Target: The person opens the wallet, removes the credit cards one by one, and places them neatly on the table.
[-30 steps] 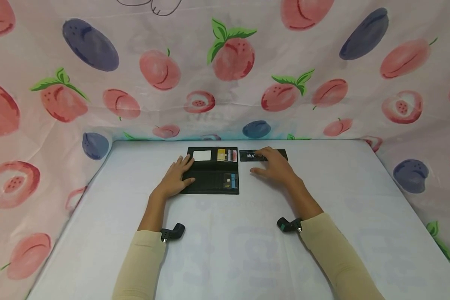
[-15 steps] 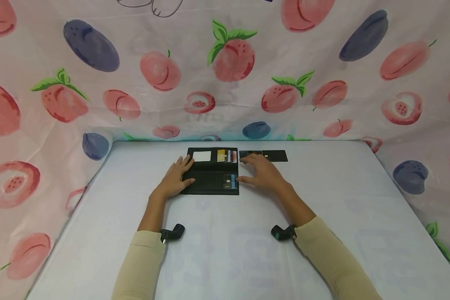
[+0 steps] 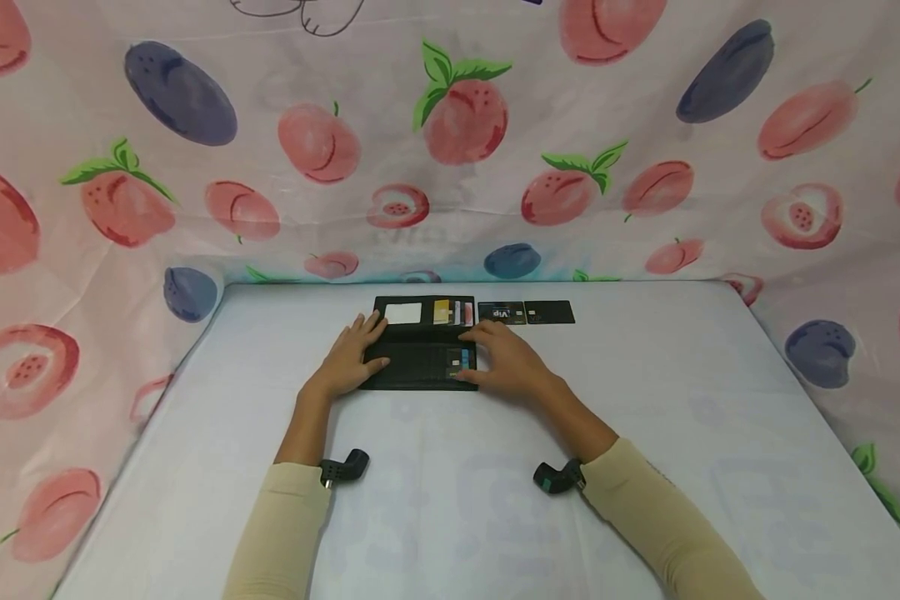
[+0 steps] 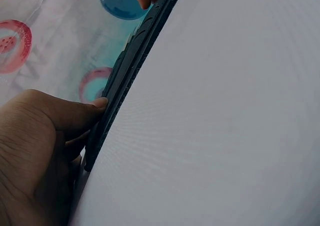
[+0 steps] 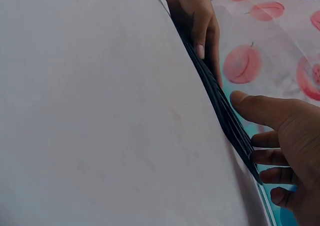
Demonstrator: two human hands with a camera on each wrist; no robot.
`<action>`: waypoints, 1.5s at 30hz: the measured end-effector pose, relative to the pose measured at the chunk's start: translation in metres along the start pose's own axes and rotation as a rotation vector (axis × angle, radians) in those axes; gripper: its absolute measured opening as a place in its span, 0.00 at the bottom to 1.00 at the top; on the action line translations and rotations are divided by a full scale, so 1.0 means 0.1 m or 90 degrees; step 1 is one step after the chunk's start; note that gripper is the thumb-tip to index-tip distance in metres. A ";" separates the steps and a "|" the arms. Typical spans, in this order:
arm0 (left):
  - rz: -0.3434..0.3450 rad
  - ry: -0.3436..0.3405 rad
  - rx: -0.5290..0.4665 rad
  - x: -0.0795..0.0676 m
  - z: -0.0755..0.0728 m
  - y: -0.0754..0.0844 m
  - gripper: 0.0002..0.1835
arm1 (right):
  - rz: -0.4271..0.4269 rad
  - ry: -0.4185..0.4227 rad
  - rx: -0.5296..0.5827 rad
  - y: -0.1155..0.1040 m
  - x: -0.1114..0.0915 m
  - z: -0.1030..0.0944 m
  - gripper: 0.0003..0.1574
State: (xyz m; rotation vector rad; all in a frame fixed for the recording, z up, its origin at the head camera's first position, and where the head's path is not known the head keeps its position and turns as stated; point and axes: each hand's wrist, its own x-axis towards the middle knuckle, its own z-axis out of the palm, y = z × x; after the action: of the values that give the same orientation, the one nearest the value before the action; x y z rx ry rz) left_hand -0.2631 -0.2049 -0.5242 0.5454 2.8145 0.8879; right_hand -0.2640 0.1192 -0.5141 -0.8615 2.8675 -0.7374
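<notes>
A black bifold wallet (image 3: 412, 363) lies spread open on the white table, with cards in its slots. My left hand (image 3: 350, 354) rests on its left side, fingers straight and thumb pressing the lower half, as the left wrist view also shows at the thumb (image 4: 80, 117). At the wallet's right edge is my right hand (image 3: 510, 358), thumb and fingers apart, its tips over the dark card with a blue part (image 3: 459, 360) in the lower slot. In the right wrist view the right thumb (image 5: 260, 109) stands a little above the wallet (image 5: 220, 106).
Two black cards lie side by side right of the wallet: a "Vip" card (image 3: 501, 312) and a plain black card (image 3: 550, 312). The upper half holds a white card (image 3: 403, 313) and a yellow card (image 3: 441, 312). A fruit-print cloth (image 3: 450, 242) hangs behind the table (image 3: 450, 500).
My right hand has moved left and nearer me, from over the two black cards to the wallet's lower right slot, uncovering both cards. The left hand has stayed in place.
</notes>
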 end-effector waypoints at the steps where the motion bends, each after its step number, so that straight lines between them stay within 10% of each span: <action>1: -0.001 -0.001 0.000 0.00 0.00 0.00 0.41 | -0.003 -0.002 -0.003 -0.02 0.00 0.01 0.45; 45: -0.001 0.003 -0.002 0.00 -0.01 0.03 0.40 | -0.033 0.021 0.015 0.02 -0.01 0.00 0.32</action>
State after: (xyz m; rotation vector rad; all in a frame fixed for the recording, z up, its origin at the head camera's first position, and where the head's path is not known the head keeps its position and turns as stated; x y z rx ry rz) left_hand -0.2623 -0.2036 -0.5218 0.5412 2.8178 0.8939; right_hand -0.2638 0.1209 -0.5155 -0.9324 2.8690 -0.7974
